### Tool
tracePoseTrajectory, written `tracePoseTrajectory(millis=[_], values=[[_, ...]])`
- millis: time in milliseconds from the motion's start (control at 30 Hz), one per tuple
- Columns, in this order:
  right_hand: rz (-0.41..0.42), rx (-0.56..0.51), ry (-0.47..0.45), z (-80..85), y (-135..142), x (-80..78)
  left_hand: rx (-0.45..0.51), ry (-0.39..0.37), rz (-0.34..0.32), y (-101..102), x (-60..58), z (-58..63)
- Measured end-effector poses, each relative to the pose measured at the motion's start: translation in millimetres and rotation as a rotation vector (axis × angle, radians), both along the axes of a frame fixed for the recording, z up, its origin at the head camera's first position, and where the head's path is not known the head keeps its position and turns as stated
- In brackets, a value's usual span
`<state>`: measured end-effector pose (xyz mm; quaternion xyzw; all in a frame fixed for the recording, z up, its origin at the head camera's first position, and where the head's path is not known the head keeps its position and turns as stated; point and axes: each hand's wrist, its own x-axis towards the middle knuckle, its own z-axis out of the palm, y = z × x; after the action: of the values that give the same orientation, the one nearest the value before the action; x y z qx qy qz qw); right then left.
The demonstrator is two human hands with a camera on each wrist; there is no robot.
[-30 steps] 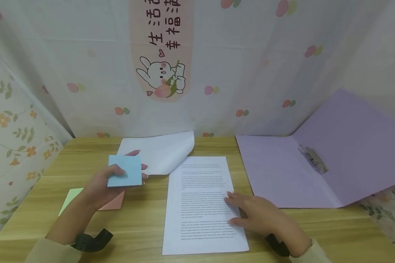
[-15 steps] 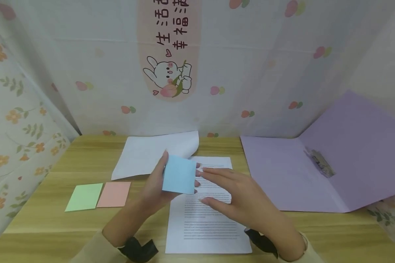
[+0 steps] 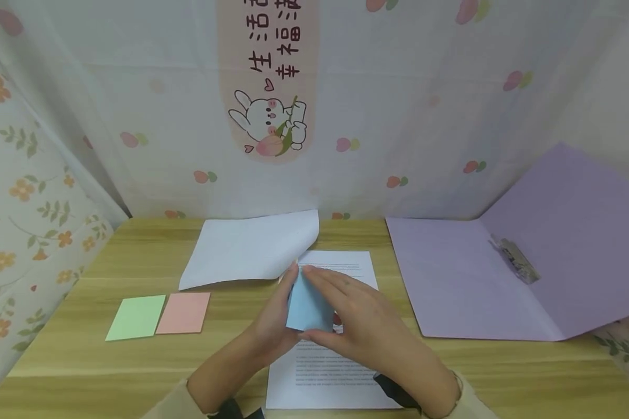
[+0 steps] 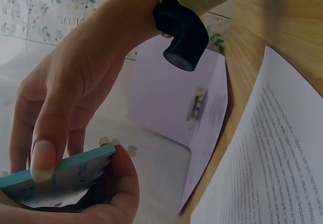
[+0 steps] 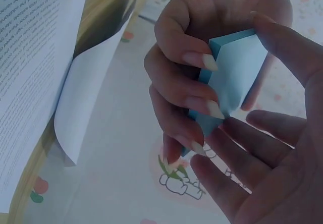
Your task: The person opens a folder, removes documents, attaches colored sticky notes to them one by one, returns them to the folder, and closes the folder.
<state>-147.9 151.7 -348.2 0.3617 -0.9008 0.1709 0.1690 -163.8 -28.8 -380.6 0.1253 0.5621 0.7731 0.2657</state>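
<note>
A light-blue sticky note pad [image 3: 308, 305] is held up over the printed sheet [image 3: 320, 378] in the head view. My left hand [image 3: 269, 331] grips it from the left, and its curled fingers show along one side of the pad [image 5: 241, 70] in the right wrist view. My right hand [image 3: 369, 320] spans the pad, its thumb at the near corner and its index finger at the far edge. In the left wrist view the right thumb lies over the pad's edge [image 4: 86, 158]. Faint print shows on the pad's underside.
Green [image 3: 136, 317] and pink [image 3: 184, 313] sticky note pads lie at the left of the wooden table [image 3: 84, 366]. A curled white sheet [image 3: 246, 247] lies behind the printed one. An open purple folder [image 3: 445, 273] with a metal clip [image 3: 519, 261] stands at the right.
My left hand has carried the blue sticky note pad rightward from the left side to over the printed sheet and tilted it. My right hand has lifted off the paper and come onto the pad.
</note>
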Motion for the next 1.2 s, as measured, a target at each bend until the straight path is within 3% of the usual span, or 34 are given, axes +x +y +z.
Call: tracePoseTrajectory(millis=[233,467,633,767,900,1200], values=[[0.048,-0.009,-0.016,0.4,6.5,-3.5,-0.026,0.021,-0.019,-3.8,-2.0,-2.9],[0.073,-0.058,0.072,1.9,8.9,-7.3,-0.069,0.012,0.029,-6.4,-3.0,-2.1],[0.053,-0.088,0.101,-0.7,8.6,-7.5,-0.104,0.003,0.048,-7.4,-3.8,-2.5],[0.005,-0.167,0.055,-1.8,9.6,-9.0,-0.112,-0.004,0.049,-8.2,-6.7,-2.4],[0.003,-0.225,0.001,0.4,12.6,-10.9,-0.078,-0.017,0.023,-9.3,-9.2,-2.6],[-0.008,-0.295,-0.127,8.3,25.2,-16.8,-0.041,-0.023,-0.114,-14.8,-10.4,-3.7]])
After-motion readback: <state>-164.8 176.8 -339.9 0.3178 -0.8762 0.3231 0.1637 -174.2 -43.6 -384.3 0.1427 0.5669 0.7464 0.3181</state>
